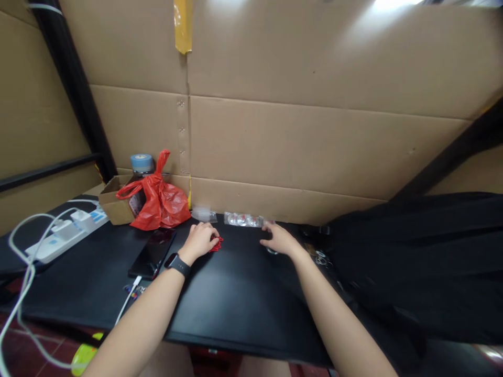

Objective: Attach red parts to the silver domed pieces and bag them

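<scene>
My left hand (199,241), with a dark watch on its wrist, rests on the black table (243,293). Its fingers are curled and closed on a small bundle of red cord (217,244), part of which is hidden under the thumb. To the right, my right hand (280,239) has its thumb and fingers apart over a small round object (271,251), mostly covered by the hand. A clear plastic strip of round, shiny pieces (243,220) lies between the hands, near the cardboard wall. Beside it on the left is a clear plastic bag (204,214).
A red plastic bag (161,201) and a cardboard box (117,201) stand at the back left. Nearer lie a phone (151,255), a white cable (128,298) and a power strip (66,235). Black cloth (412,262) covers the right side; a cardboard wall (275,146) closes the back.
</scene>
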`<state>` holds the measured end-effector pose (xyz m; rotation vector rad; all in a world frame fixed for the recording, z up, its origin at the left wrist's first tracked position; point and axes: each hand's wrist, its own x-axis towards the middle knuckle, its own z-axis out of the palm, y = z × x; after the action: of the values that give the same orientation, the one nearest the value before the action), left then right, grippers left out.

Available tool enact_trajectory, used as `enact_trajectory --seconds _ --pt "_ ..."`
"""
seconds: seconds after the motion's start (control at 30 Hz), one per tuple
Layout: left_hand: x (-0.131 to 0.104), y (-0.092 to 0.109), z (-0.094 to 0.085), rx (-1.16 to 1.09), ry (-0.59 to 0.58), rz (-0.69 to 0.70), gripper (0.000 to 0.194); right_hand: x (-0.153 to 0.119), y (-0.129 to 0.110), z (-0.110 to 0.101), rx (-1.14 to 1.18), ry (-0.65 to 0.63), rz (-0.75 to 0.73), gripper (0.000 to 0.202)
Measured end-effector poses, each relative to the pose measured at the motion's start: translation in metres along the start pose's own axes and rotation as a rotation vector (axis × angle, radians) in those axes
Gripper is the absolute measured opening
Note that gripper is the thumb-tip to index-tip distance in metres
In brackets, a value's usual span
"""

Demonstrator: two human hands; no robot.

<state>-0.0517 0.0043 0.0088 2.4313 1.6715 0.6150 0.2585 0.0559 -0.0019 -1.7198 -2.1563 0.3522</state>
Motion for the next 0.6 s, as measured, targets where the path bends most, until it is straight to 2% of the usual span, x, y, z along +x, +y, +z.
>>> enact_trajectory --seconds 0.17,0.37,0.47,0.6 --pt "0.000 0.007 -0.007 0.041 0.003 0.001 0.021 -0.030 0.012 -0.003 -0.003 -0.024 -0.016 0.034" --pt "0.001 0.009 -0.008 -0.015 0.068 -0.028 0.020 -0.029 0.010 -0.009 0.095 -0.007 -0.031 0.031" --pt "0.003 0.012 -0.006 -0.101 0.069 -0.056 0.020 -0.029 0.007 -0.015 0.147 0.069 -0.023 0.023" --pt "0.002 0.024 -0.007 -0.212 0.065 -0.055 0.020 -0.035 -0.011 -0.022 0.247 0.173 -0.056 0.031"
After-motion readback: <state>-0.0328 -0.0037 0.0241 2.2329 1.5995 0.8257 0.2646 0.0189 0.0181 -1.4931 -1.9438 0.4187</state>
